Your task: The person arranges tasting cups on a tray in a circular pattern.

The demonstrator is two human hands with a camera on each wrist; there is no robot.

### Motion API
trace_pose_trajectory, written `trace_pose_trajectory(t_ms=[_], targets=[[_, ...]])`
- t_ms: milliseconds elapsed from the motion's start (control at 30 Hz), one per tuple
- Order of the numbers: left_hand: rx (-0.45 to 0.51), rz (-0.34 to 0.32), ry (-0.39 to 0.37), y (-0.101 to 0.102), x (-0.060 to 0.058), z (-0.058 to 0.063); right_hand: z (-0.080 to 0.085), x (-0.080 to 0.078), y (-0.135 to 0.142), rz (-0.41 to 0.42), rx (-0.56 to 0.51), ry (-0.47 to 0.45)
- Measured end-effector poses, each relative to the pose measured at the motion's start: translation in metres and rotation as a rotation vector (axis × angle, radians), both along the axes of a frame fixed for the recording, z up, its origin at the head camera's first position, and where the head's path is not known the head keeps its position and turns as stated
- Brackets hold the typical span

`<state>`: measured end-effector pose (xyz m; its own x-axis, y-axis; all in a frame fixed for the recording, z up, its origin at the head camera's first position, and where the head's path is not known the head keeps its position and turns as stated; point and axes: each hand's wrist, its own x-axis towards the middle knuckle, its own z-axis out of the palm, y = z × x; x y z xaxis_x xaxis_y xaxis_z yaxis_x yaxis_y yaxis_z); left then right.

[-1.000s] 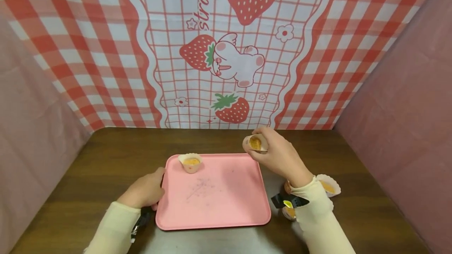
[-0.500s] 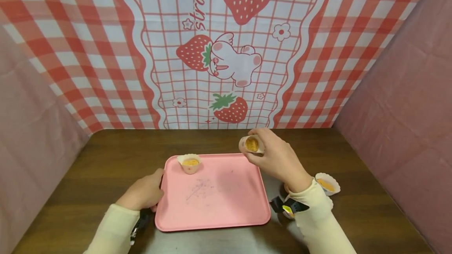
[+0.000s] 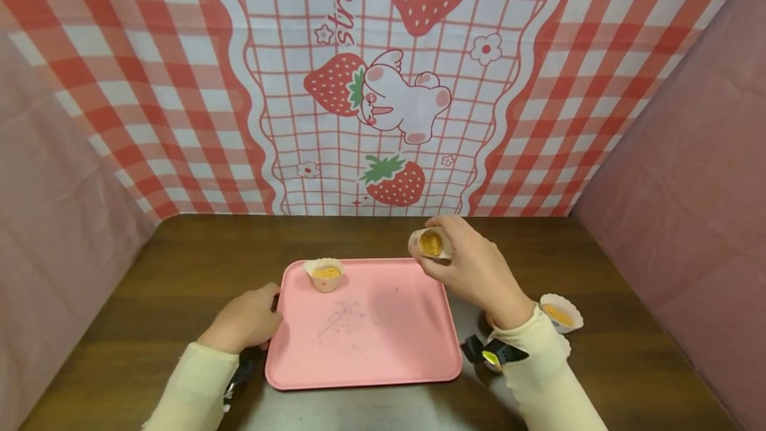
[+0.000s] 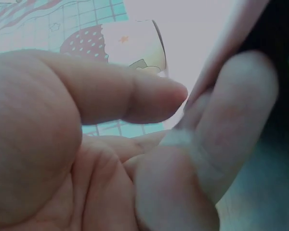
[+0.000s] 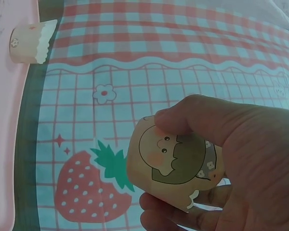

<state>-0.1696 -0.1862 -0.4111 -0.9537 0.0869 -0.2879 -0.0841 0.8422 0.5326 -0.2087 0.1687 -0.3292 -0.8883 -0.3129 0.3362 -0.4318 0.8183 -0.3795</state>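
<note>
My right hand [image 3: 473, 261] holds a cupcake in a paper cup [image 3: 432, 243] above the back right corner of a pink tray [image 3: 389, 331]. In the right wrist view, that paper cup [image 5: 171, 163] shows a printed cartoon face, with the thumb on its near side and fingers below. My left hand [image 3: 247, 318] grips the tray's left edge; in the left wrist view its thumb and fingers lie around the rim. Another cupcake [image 3: 326, 277] stands upright in the tray's back left corner.
To the right of the tray, a cupcake [image 3: 561, 313] sits on the brown wooden table [image 3: 197, 251]. A second cupcake [image 3: 493, 362] is partly hidden by the right wrist strap. A strawberry-print cloth [image 3: 383, 98] hangs behind the table, with pink cloth at both sides.
Between these frames both hands, the held cupcake and the tray stay nearly in place. The whole head view shifts slightly.
</note>
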Motion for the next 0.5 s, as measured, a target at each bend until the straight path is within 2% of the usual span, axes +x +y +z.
trace_pose_trajectory(t_ms=[333,500], targets=[[-0.046,-0.029,0.083,0.0001,-0.0038,-0.0018,-0.0013,0.0015,-0.0019,0.010,0.002,-0.019],[-0.019,-0.018,0.056,-0.0002,-0.0031,-0.0011,-0.0011,0.0007,-0.0038,0.011,0.007,-0.016]])
